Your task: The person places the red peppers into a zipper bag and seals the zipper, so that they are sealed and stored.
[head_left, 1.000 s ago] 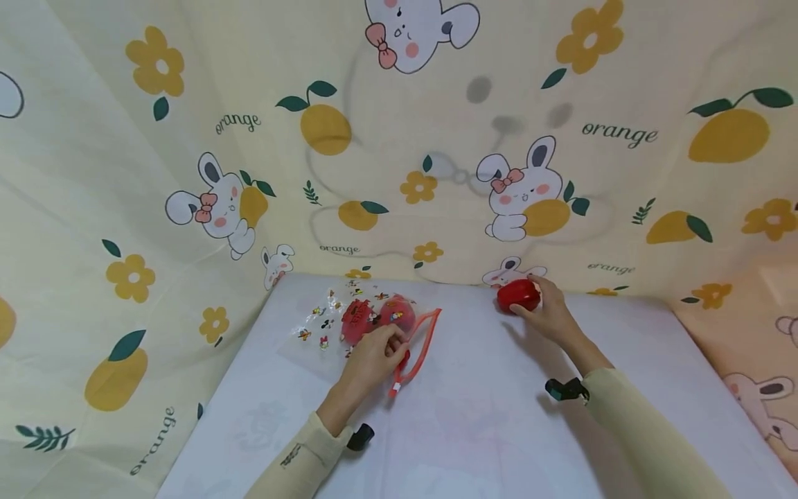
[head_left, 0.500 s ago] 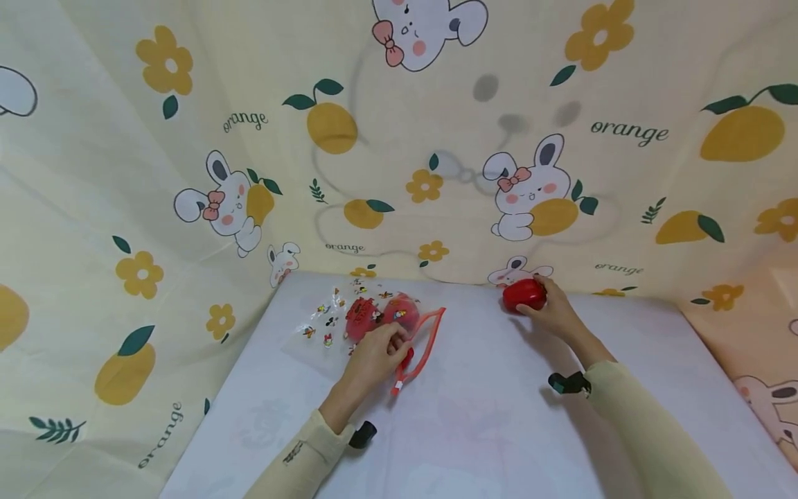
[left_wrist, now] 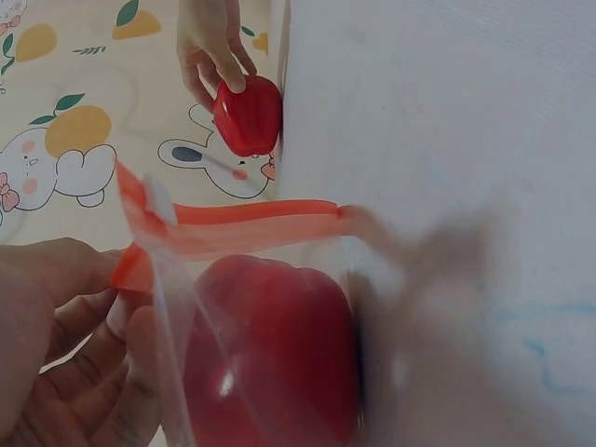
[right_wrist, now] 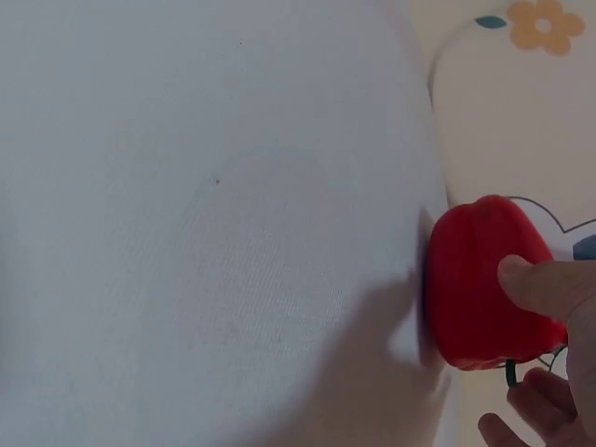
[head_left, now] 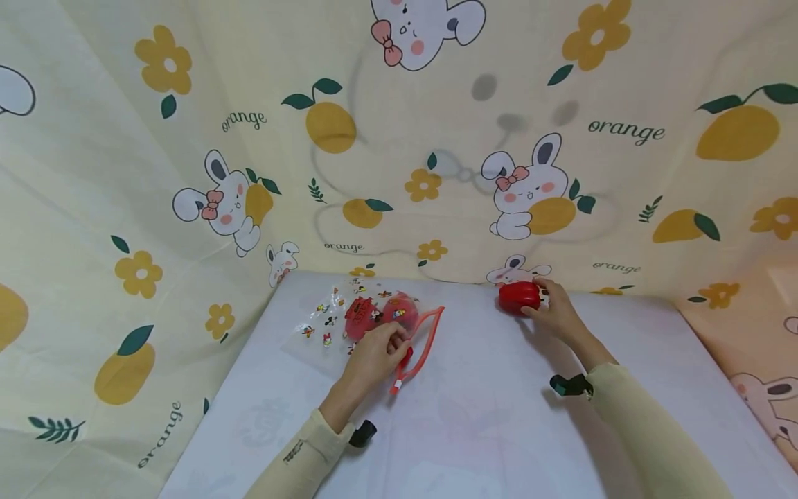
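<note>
My left hand (head_left: 374, 353) pinches the orange zip edge (left_wrist: 256, 214) of a clear zip bag (head_left: 318, 346) printed with small cartoon figures. The bag lies on its side with its mouth spread toward the right. Inside it, round red things (head_left: 358, 319) show through the plastic, and the left wrist view shows a red bell pepper (left_wrist: 275, 358) close behind the zip. At the back right, another red bell pepper (head_left: 517, 298) lies on the table, its stem toward my right hand (head_left: 555, 312). The right thumb touches its side, while the other fingers (right_wrist: 549, 400) hang loose beyond the stem.
The white table (head_left: 461, 416) ends at the back against a patterned cloth wall (head_left: 386, 194) with rabbits and oranges. The same cloth rises at the left and right sides. Black wrist cameras sit at both cuffs.
The right-hand pepper has shifted slightly left, away from my right palm, and its stem now shows in a gap between them. My left hand and the bag stay as they were.
</note>
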The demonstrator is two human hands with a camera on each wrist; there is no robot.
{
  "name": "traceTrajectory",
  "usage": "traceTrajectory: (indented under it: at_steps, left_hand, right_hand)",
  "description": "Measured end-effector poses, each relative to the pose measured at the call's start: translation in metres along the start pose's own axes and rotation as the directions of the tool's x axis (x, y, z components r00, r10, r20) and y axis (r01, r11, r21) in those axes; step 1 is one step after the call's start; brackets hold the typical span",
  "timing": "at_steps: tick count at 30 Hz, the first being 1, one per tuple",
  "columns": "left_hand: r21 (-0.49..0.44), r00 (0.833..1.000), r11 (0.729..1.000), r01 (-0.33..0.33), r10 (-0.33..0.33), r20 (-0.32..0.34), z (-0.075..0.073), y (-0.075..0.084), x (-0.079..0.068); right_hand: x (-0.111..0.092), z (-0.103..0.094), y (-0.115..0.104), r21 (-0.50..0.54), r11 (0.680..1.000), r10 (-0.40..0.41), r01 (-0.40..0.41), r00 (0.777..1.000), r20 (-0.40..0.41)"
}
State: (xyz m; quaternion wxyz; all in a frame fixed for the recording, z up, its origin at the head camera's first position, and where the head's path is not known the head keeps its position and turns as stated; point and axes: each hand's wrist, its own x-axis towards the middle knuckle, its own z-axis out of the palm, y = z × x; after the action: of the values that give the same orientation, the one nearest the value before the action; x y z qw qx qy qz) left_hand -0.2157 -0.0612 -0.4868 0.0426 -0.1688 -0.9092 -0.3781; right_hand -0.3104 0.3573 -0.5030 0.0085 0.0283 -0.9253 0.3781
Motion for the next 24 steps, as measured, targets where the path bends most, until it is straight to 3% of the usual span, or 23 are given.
traceTrajectory:
  at_steps: [8, 24]
  left_hand:
    - [0.005, 1.0, 1.0, -0.006, 0.006, 0.001, 0.001, 0.0, 0.001]
    - [-0.006, 1.0, 1.0, -0.014, 0.014, 0.005, 0.0, 0.001, 0.001]
  right_hand:
    - [-0.003, 0.002, 0.01, 0.097, 0.994, 0.055, -0.057, 0.998, 0.029]
    - [-0.025, 0.013, -0.002, 0.119, 0.992, 0.034, -0.033, 0.999, -0.011]
